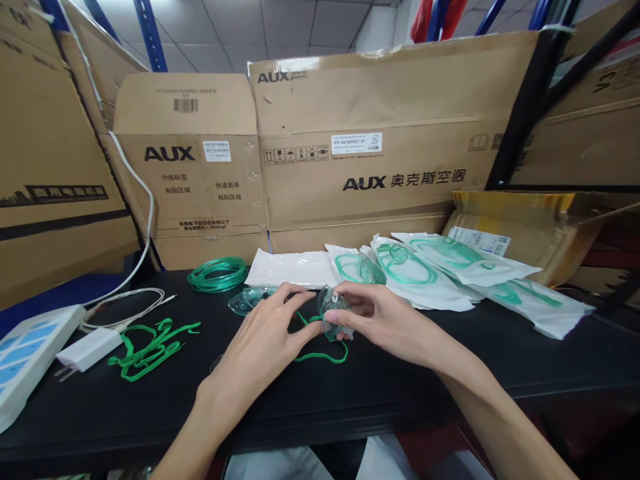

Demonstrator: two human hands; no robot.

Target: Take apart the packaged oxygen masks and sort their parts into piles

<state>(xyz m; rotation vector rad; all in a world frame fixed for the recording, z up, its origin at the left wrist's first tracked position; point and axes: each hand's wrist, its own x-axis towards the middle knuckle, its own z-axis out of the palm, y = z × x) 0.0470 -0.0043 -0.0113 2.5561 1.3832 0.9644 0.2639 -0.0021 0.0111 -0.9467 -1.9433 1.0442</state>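
holding: right hand (373, 313) pinches clear mask (334, 312); left hand (265, 340) fingers closed on green strap (320, 357)
done: sealed pouches (440, 273) stacked
left: loose straps (150, 347), tubing coil (219, 274)

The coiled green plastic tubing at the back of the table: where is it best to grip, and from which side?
Probably pinch the near arc of the coiled green plastic tubing, coming from above and the front. It lies flat on the black table, and cardboard boxes crowd behind.

Flattened AUX cardboard cartons (370, 140) wall off a black worktable (350, 393) beyond the hands, blue shelving uprights (150, 37) rising under ceiling tiles (280, 30).
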